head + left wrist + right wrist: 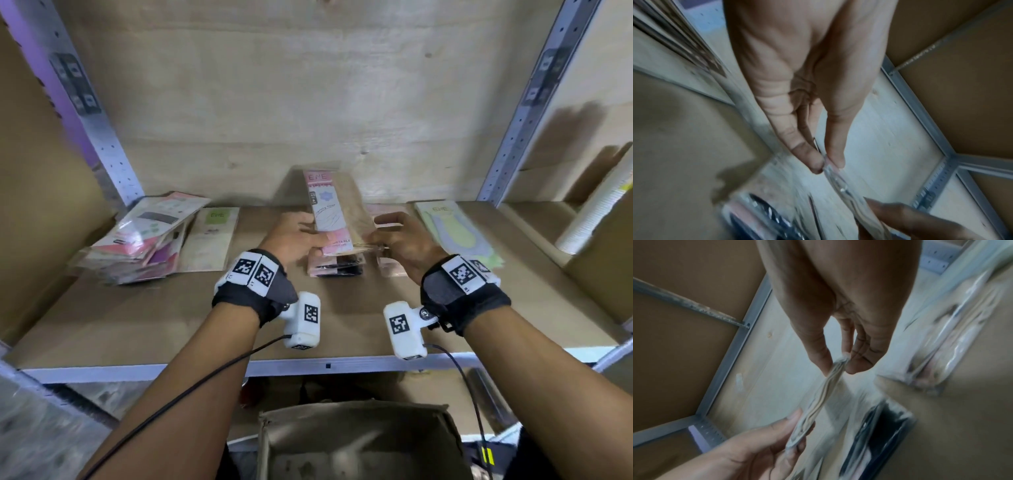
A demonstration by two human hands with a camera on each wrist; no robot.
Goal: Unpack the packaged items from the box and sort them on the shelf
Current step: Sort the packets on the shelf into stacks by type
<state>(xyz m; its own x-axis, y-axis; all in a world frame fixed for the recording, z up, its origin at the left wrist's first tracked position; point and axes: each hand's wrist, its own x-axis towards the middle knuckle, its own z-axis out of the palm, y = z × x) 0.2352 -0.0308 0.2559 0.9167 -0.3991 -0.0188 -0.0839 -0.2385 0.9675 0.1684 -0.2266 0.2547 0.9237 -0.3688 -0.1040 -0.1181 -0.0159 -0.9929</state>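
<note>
Both hands hold one stack of flat pink-and-white packets (334, 212) tilted upright above the wooden shelf board (171, 318). My left hand (298, 236) pinches the stack's left lower edge between thumb and fingers; the same pinch shows in the left wrist view (826, 162). My right hand (394, 236) pinches the right lower corner, seen edge-on in the right wrist view (838, 365) as a bundle of thin packets (818, 402). Under the hands lies a pile of pink packets with black items (337, 269). The open cardboard box (359, 442) sits below the shelf.
A messy pile of pink packets (144, 236) and a green-labelled packet (212, 240) lie at the left. Green-and-blue packets (455, 229) lie at the right. Perforated metal uprights (102, 137) frame the bay. A stack of white cups (596, 212) lies in the neighbouring bay.
</note>
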